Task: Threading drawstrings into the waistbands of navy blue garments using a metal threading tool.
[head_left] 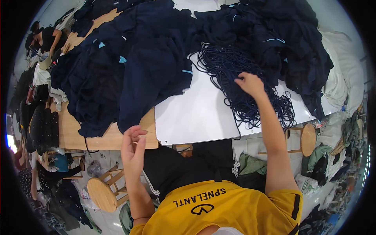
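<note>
A tangled heap of navy cord (244, 103) lies on the white board, its loops spilling over the front edge. Over the heap is my right hand (252, 84), fingers curled toward the thumb; whatever is pinched there cannot be made out. My left hand (134, 147) is raised at the front edge of the wooden tabletop, fingers loosely bent and apart, with nothing in it. Just beyond it hangs the near end of a navy cloth piece (150, 78). More navy fabric (301, 51), with small light-blue bits, is piled behind and right of the cord.
Beneath the fabric are a white board (188, 117) and a wooden tabletop (74, 129). Wooden stools stand at the lower left (102, 194) and right (308, 140). White cloth (340, 66) is heaped at the right. Another person (49, 39) is at the far left.
</note>
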The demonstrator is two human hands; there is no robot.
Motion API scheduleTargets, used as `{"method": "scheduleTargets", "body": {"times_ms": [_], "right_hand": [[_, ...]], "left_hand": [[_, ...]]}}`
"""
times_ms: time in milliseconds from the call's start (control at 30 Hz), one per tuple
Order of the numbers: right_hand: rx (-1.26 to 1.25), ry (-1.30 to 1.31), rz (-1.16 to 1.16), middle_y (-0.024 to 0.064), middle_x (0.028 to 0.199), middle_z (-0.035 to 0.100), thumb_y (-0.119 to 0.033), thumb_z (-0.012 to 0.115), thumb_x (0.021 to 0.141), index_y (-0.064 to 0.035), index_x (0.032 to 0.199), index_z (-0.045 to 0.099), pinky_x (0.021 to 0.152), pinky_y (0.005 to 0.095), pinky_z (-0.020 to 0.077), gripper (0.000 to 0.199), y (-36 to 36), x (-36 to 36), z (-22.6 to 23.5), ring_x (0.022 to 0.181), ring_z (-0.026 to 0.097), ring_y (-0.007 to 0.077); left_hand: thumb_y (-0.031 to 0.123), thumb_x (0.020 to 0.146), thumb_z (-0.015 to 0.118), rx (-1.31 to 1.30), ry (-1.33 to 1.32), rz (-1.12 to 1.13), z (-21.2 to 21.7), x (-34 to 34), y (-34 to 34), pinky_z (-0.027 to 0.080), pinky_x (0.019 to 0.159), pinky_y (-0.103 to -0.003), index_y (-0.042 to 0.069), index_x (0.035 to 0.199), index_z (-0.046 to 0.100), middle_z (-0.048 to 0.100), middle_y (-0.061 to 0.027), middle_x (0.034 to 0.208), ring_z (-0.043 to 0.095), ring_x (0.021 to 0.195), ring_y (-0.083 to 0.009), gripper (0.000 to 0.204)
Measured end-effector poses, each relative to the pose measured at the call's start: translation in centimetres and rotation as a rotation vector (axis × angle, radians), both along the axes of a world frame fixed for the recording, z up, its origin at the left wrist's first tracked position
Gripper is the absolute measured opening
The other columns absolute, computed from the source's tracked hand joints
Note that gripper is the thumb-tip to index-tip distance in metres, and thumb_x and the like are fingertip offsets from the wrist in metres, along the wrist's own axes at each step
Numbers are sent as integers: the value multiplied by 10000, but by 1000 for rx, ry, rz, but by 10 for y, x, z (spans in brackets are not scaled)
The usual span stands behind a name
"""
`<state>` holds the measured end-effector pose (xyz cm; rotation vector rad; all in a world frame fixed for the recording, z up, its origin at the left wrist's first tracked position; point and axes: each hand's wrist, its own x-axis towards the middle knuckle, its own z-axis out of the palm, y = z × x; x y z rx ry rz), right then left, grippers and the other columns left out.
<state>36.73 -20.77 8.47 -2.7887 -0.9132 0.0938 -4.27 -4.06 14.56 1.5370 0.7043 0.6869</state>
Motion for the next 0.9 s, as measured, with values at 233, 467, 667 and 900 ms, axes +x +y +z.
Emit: {"method": "scheduleTargets", "body": {"times_ms": [233, 467, 667, 900], "right_hand": [[309, -424, 112, 91, 766, 684, -209, 662, 817, -98, 830, 710, 642, 368, 507, 121, 28, -56, -8, 699, 647, 273], [949, 508, 620, 51, 969, 641, -31, 614, 859, -26, 919, 649, 670, 217, 445, 70, 44, -150, 64, 800, 576, 118], [998, 721, 1123, 68, 907, 673, -6, 678, 761, -44, 908, 630, 681, 301, 481, 159, 50, -243, 77, 765, 607, 213], [919, 797, 1092, 203, 1302, 541, -31, 702, 747, -44, 1093, 596, 891, 356, 425, 363, 44, -228, 85, 998, 587, 283]], "left_hand": [[52, 932, 534, -65, 72, 31, 8, -5, -11, 405, 768, -183, -4, 1153, 542, 608, -35, 983, 538, 865, -66, 228], [30, 914, 547, -266, 3, -153, -17, 10, -23, 399, 747, -176, 14, 1322, 452, 621, -45, 1034, 493, 782, -36, 420], [120, 793, 716, 394, -93, -472, -50, 15, -31, 440, 790, -277, 69, 1218, 538, 564, -25, 1031, 522, 910, -113, 464], [130, 795, 719, -512, -44, -99, -42, 30, -62, 430, 618, -226, 83, 988, 593, 574, 16, 848, 533, 737, -75, 236]]}}
